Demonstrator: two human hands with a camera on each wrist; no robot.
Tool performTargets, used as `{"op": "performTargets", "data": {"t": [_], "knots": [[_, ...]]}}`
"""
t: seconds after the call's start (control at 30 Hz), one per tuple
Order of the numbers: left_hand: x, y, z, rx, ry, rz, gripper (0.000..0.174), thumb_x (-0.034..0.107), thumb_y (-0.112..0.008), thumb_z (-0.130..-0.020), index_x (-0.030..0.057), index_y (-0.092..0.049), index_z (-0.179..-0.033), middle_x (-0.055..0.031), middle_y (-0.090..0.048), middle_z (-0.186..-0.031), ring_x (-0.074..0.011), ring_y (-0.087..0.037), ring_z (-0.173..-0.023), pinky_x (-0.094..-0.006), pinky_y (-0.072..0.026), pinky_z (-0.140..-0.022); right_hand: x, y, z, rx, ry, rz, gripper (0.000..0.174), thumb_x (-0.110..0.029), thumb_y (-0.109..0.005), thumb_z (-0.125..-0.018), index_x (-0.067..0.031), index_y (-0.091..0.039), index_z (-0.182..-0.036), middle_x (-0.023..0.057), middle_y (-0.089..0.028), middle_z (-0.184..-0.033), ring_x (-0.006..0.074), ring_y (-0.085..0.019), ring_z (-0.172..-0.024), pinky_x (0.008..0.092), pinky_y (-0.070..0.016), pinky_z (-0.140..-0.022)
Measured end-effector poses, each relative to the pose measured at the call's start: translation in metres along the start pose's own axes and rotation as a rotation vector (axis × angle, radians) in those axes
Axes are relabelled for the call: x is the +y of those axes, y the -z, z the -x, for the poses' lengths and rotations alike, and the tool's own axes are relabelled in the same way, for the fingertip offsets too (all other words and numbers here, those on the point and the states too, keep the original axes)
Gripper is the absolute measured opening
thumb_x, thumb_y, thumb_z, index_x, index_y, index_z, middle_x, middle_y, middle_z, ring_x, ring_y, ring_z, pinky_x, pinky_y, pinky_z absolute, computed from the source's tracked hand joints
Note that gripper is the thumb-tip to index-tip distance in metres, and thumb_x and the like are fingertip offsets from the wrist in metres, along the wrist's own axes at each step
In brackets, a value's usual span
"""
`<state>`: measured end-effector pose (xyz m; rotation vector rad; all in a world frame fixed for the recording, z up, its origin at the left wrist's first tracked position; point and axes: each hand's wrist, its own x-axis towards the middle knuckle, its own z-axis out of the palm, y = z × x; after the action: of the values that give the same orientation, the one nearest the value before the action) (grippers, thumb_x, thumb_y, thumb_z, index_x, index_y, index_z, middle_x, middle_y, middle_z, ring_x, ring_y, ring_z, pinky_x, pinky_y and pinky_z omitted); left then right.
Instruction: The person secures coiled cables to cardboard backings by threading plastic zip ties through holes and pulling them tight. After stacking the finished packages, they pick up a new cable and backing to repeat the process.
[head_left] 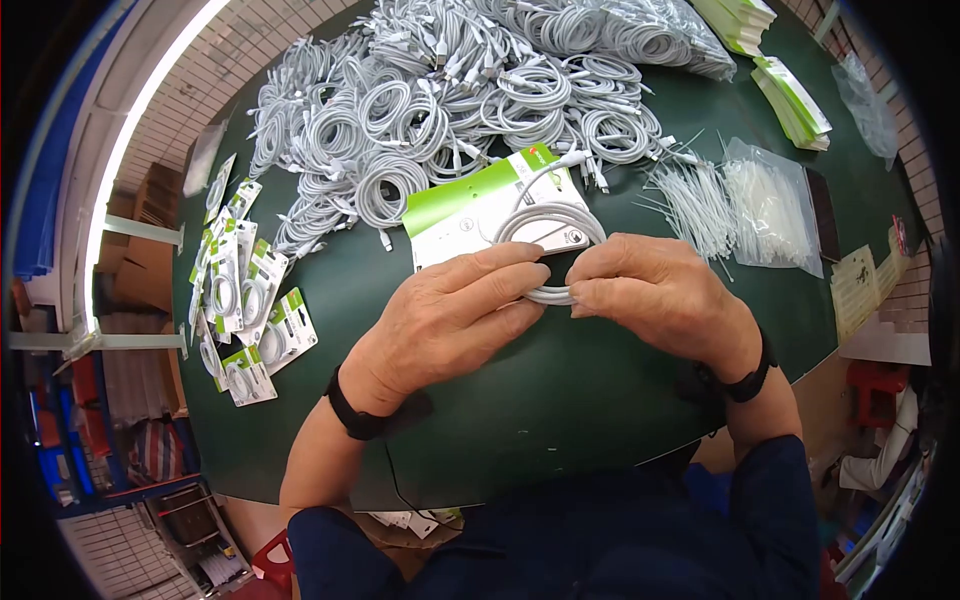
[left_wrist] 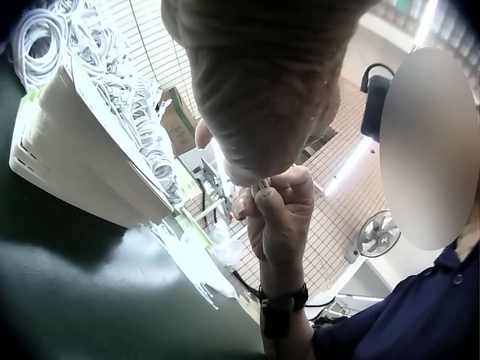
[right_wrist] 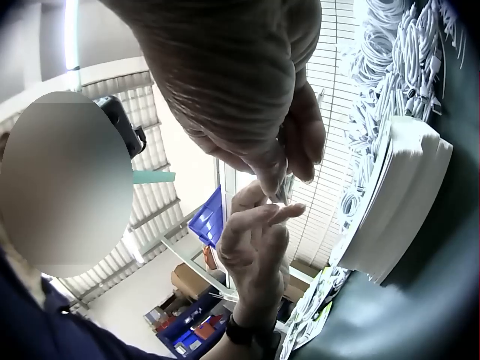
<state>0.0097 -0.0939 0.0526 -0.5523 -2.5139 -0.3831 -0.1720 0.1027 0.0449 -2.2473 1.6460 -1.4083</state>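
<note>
Where left hand (head_left: 450,320) and right hand (head_left: 665,292) meet, fingers (head_left: 505,262) of both pinch the coiled cable (head_left: 552,294).

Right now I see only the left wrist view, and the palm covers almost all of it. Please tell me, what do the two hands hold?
Observer: Both hold one coiled white cable. The left hand and the right hand pinch its near edge from each side.
Operator: Thank you. Is this coil over the bare table?
Observer: Not fully. Its far half is over a stack of green and white cards that lies on the dark green table. I cannot tell whether it touches the cards.
</note>
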Motion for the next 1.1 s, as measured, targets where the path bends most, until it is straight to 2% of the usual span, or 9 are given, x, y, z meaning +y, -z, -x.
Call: {"op": "performTargets", "data": {"t": [0.17, 0.27, 0.3, 0.43, 0.67, 0.77, 0.87, 1.07, 1.1], "knots": [[0.002, -0.001, 0.001, 0.224, 0.125, -0.024, 0.029, 0.003, -0.086, -0.073, 0.0046, -0.074, -0.099, -0.0161, -0.068, -0.129, -0.0366, -0.068, -0.120, -0.0457, -0.0567, -0.099, 0.010, 0.009, -0.001, 0.101, -0.102, 0.004, 0.018, 0.002, -0.079, -0.083, -0.0009, -0.068, -0.097, 0.0121, -0.070, -0.095, 0.0300, -0.072, -0.081, 0.0362, -0.0584, -0.070], [-0.002, -0.003, -0.002, 0.108, 0.417, -0.078, 0.038, 0.007, -0.089, -0.074, 0.0053, -0.071, -0.108, -0.0185, -0.065, -0.134, -0.0391, -0.063, -0.127, -0.0479, -0.0512, -0.106, 0.029, 0.020, 0.006, 0.108, -0.136, 0.090, 0.027, 0.004, -0.082, -0.082, -0.0015, -0.068, -0.104, 0.0129, -0.072, -0.098, 0.0261, -0.073, -0.087, 0.0331, -0.0589, -0.073], [-0.008, -0.007, 0.003, -0.002, 0.459, -0.104, 0.064, 0.012, -0.093, -0.070, 0.0072, -0.064, -0.127, -0.0204, -0.058, -0.143, -0.0429, -0.053, -0.137, -0.0504, -0.0447, -0.113, 0.032, 0.021, 0.007, 0.130, -0.165, 0.085, 0.026, 0.003, -0.083, -0.083, -0.0016, -0.068, -0.103, 0.0123, -0.072, -0.099, 0.0253, -0.072, -0.087, 0.0329, -0.0578, -0.074], [-0.024, -0.020, 0.008, -0.207, 0.548, -0.292, 0.113, 0.023, -0.101, -0.055, 0.0077, -0.044, -0.151, -0.0215, -0.046, -0.151, -0.0431, -0.044, -0.142, -0.0540, -0.0365, -0.116, 0.036, 0.024, 0.008, 0.157, -0.200, 0.066, 0.023, 0.002, -0.082, -0.084, -0.0016, -0.068, -0.103, 0.0112, -0.072, -0.098, 0.0243, -0.070, -0.083, 0.0327, -0.0561, -0.073], [-0.046, -0.007, 0.009, -0.298, 0.619, -0.108, 0.117, 0.021, -0.100, -0.050, 0.0072, -0.048, -0.154, -0.0194, -0.054, -0.150, -0.0388, -0.051, -0.139, -0.0460, -0.0408, -0.118, 0.040, 0.024, 0.011, 0.190, -0.232, 0.026, 0.019, -0.002, -0.081, -0.087, -0.0018, -0.068, -0.101, 0.0085, -0.070, -0.094, 0.0233, -0.068, -0.078, 0.0330, -0.0537, -0.068], [-0.049, -0.001, 0.011, -0.262, 0.609, -0.080, 0.109, 0.023, -0.099, -0.053, 0.0057, -0.053, -0.150, -0.0190, -0.059, -0.147, -0.0392, -0.056, -0.135, -0.0450, -0.0444, -0.116, 0.040, 0.023, 0.011, 0.197, -0.238, -0.002, 0.019, -0.002, -0.081, -0.087, -0.0022, -0.068, -0.101, 0.0082, -0.070, -0.093, 0.0222, -0.068, -0.077, 0.0323, -0.0538, -0.068], [-0.048, 0.009, 0.002, -0.289, 0.703, 0.043, 0.093, 0.026, -0.095, -0.064, 0.0059, -0.057, -0.146, -0.0191, -0.058, -0.148, -0.0392, -0.057, -0.134, -0.0452, -0.0451, -0.115, 0.041, 0.022, 0.011, 0.211, -0.248, -0.026, 0.019, -0.001, -0.081, -0.086, -0.0020, -0.068, -0.101, 0.0078, -0.070, -0.093, 0.0203, -0.068, -0.075, 0.0311, -0.0541, -0.067], [-0.054, 0.004, 0.003, -0.042, 0.625, 0.045, 0.030, 0.015, -0.075, -0.095, 0.0038, -0.074, -0.123, -0.0168, -0.075, -0.119, -0.0320, -0.074, -0.105, -0.0367, -0.0569, -0.092, 0.038, 0.023, 0.010, 0.283, -0.253, -0.154, 0.017, 0.002, -0.079, -0.088, 0.0000, -0.068, -0.101, 0.0090, -0.071, -0.095, 0.0159, -0.069, -0.075, 0.0278, -0.0558, -0.065], [-0.050, 0.002, 0.000, 0.088, 0.578, -0.066, 0.019, 0.005, -0.071, -0.097, 0.0021, -0.077, -0.115, -0.0152, -0.078, -0.103, -0.0287, -0.076, -0.089, -0.0330, -0.0582, -0.080, 0.037, 0.024, 0.010, 0.295, -0.252, -0.167, 0.017, 0.003, -0.079, -0.089, 0.0005, -0.068, -0.101, 0.0097, -0.072, -0.096, 0.0150, -0.069, -0.076, 0.0271, -0.0569, -0.066]]}}
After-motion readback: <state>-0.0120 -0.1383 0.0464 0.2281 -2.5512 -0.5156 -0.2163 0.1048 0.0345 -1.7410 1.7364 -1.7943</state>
